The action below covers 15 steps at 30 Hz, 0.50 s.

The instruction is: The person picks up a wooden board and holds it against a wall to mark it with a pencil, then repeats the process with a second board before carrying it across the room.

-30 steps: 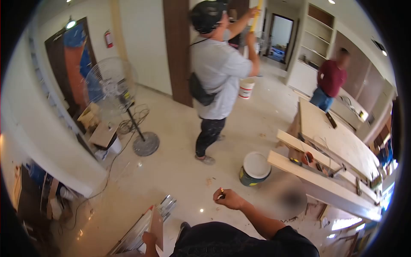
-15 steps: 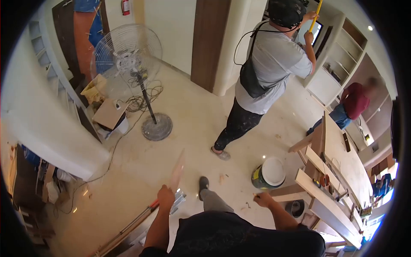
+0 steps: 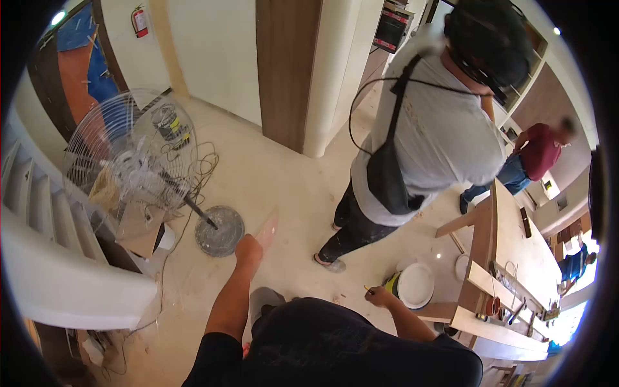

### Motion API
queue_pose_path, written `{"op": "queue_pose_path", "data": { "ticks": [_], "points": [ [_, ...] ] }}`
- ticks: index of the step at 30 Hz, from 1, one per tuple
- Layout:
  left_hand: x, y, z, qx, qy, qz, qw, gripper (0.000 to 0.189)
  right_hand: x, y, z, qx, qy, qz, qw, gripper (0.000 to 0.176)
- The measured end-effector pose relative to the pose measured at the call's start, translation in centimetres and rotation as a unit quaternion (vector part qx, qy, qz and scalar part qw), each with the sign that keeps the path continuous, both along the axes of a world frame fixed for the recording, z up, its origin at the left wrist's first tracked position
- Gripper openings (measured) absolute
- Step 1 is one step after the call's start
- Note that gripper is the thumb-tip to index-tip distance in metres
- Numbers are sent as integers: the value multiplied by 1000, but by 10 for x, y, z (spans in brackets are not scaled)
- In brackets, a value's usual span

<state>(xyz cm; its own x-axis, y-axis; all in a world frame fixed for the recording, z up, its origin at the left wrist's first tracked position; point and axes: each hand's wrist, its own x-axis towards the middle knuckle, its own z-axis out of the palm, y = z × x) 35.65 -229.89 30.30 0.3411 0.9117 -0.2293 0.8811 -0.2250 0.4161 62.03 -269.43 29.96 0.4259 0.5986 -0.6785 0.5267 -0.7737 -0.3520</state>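
Head view, hands:
- Left hand (image 3: pixel 249 251): fingers closed on the lower end of a thin, flat, pinkish sheet (image 3: pixel 266 231), which slants up and away over the pale floor (image 3: pixel 284 174).
- Right hand (image 3: pixel 380 297): fingertips pinched on a small yellow object (image 3: pixel 367 289), too small to identify; seen just beside the bucket (image 3: pixel 416 286), which has a white lid.

Head view, surroundings:
- One pedestal fan (image 3: pixel 132 158), wire cage, round scuffed base (image 3: pixel 220 232); tangled cable (image 3: pixel 205 169) on the floor near it.
- One co-worker (image 3: pixel 438 122), back turned, grey shirt, black cap, black shoulder bag (image 3: pixel 389 177).
- One person in maroon (image 3: pixel 540 151), standing behind the wooden table (image 3: pixel 519 235).
- One person in blue (image 3: pixel 571 266), farther off, beyond the table's far end.
- Loose boards (image 3: pixel 493 284) alongside the table, assorted hand tools (image 3: pixel 516 313) about them.
- One red fire extinguisher (image 3: pixel 139 22), on the wall.
- One doorway covering (image 3: pixel 80 71), blue and orange.
- White steps (image 3: pixel 48 226), at the left.
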Motion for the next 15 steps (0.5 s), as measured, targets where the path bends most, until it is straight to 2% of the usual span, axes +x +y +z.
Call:
{"op": "queue_pose_path", "data": {
  "ticks": [1, 4, 6, 7, 8, 10, 11, 13, 14, 15],
  "points": [
    [17, 27, 5, -16, 12, 0, 1000, 20, 1, 27, 5, 36, 6, 12, 999, 38],
    [60, 108, -3, -10, 17, -47, 999, 21, -11, 116, 37, 114, 88, -60, 988, 43],
    [95, 164, 3, -12, 41, -99, 994, 22, -13, 204, 68, 135, 120, -47, 982, 48],
    [112, 194, -1, -16, 55, -123, 991, 22, -12, 250, 70, 289, 113, -26, 950, 47],
    [130, 219, 0, -25, 61, -127, 990, 22, 3, 295, 52, 283, 132, -30, 949, 45],
    [163, 265, 15, -45, 67, -114, 990, 24, 16, 405, 101, 297, 90, -57, 949, 45],
    [174, 283, 25, -51, 77, -121, 988, 24, 28, 457, 103, 306, 66, -80, 946, 38],
    [201, 331, 48, -57, 87, -130, 986, 25, 59, 560, 118, 422, 52, -95, 900, 39],
    [214, 357, 56, -67, 89, -120, 987, 25, 81, 609, 126, 423, 45, -123, 897, 37],
    [225, 379, 61, -81, 95, -111, 986, 26, 104, 654, 120, 516, 37, -162, 841, 35]
  ]
}}
